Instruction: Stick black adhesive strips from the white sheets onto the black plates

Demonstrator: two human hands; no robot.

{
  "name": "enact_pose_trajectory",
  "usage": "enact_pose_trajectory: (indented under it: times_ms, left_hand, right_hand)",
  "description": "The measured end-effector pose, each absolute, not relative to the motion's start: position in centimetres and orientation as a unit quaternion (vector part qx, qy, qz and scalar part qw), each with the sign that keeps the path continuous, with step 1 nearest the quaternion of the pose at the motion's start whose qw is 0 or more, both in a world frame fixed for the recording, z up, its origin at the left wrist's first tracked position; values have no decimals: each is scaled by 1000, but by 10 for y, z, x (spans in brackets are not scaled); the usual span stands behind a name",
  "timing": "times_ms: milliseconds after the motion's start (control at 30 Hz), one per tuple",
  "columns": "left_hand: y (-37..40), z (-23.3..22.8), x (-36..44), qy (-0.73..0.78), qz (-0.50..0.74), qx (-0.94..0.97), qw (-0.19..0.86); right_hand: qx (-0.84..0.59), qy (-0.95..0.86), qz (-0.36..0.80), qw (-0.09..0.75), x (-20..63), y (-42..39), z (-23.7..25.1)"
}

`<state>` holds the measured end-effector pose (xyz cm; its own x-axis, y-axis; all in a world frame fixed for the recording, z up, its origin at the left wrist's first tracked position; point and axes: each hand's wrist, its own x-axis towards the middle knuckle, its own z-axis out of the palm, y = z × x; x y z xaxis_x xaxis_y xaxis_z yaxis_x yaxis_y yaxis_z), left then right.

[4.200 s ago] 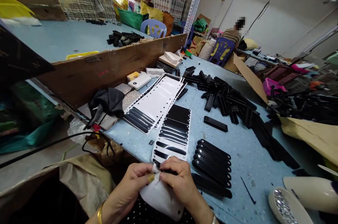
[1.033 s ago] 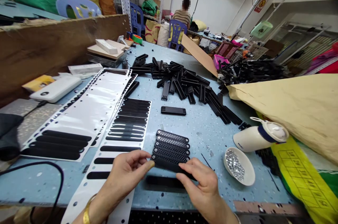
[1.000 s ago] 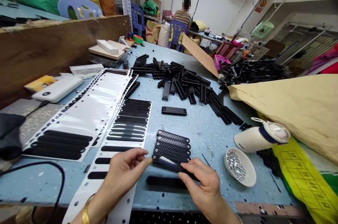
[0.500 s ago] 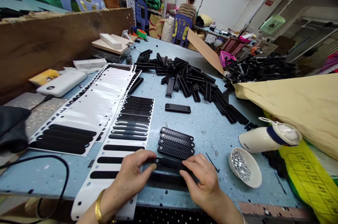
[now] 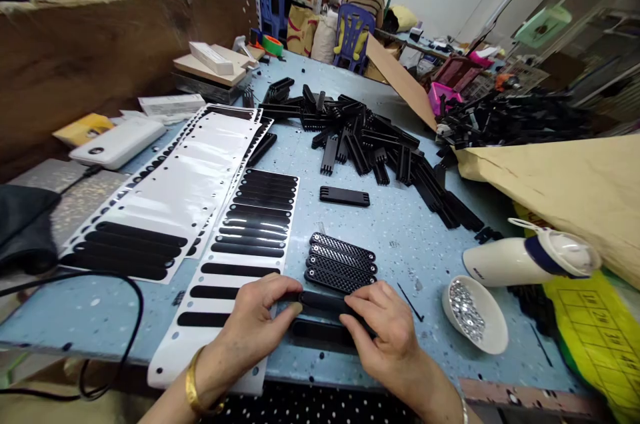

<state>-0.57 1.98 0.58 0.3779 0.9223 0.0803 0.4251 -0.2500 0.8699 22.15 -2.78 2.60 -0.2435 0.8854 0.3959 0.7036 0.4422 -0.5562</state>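
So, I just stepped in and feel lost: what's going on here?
A person's left hand and right hand have a slim black piece between them, one at each end. Textured black pieces lie side by side beyond it. Left of these is a white sheet of black strips; to the right, a bowl holds small metal parts.

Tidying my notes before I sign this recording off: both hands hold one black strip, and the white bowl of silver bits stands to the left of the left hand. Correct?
Not quite: the head view shows the white bowl of silver bits to the right of the right hand. Both hands do hold one black strip.
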Motion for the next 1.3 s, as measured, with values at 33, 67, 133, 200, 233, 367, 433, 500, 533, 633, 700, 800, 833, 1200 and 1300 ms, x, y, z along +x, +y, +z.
enact_pose_trajectory:
  times_ms: [33, 67, 133, 200, 233, 367, 433, 500, 533, 633, 700, 800, 833, 1200, 1300]
  left_hand:
    - [20, 6, -5, 463, 312, 724, 405]
    - [20, 7, -5, 463, 313, 722, 409]
    - [21, 8, -5, 462, 313, 719, 414]
    - [21, 9, -5, 463, 310, 719, 416]
    - [21, 10, -5, 464, 308, 719, 417]
    - [20, 11, -6, 463, 304, 722, 416]
    - [20, 11, -5, 462, 306, 722, 415]
    - [20, 11, -5, 463, 308, 721, 413]
    - [20, 10, -5, 465, 308, 720, 413]
    - [19, 9, -4, 468, 310, 717, 414]
    - [19, 8, -5, 467, 318, 715, 412]
    - [18, 5, -7, 458, 332, 714, 412]
    - [18, 5, -7, 454, 333, 716, 413]
    - [20, 9, -6, 463, 322, 711, 420]
    - [20, 8, -5, 473, 320, 708, 415]
  right_hand:
    - [-510, -778, 136, 342, 221, -28, 26]
    - [-509, -779, 139, 340, 221, -27, 27]
    - [-509, -779, 143, 336, 220, -26, 27]
    - [-508, -780, 143, 336, 220, -26, 27]
    - [-506, -781, 143, 336, 220, -25, 27]
    - [-504, -783, 144, 335, 219, -24, 26]
    - [-506, -783, 145, 333, 219, -23, 26]
    - [-506, -783, 144, 333, 218, -23, 26]
    - [-506, -783, 143, 333, 218, -23, 27]
    - [-506, -784, 144, 330, 216, -22, 28]
    - [-506, -785, 142, 326, 216, -22, 29]
    - [-508, -787, 139, 322, 216, -22, 29]
    - [-509, -787, 140, 319, 216, -22, 28]
    - [-519, -787, 151, 298, 219, -24, 28]
    - [-521, -786, 153, 295, 218, -24, 27]
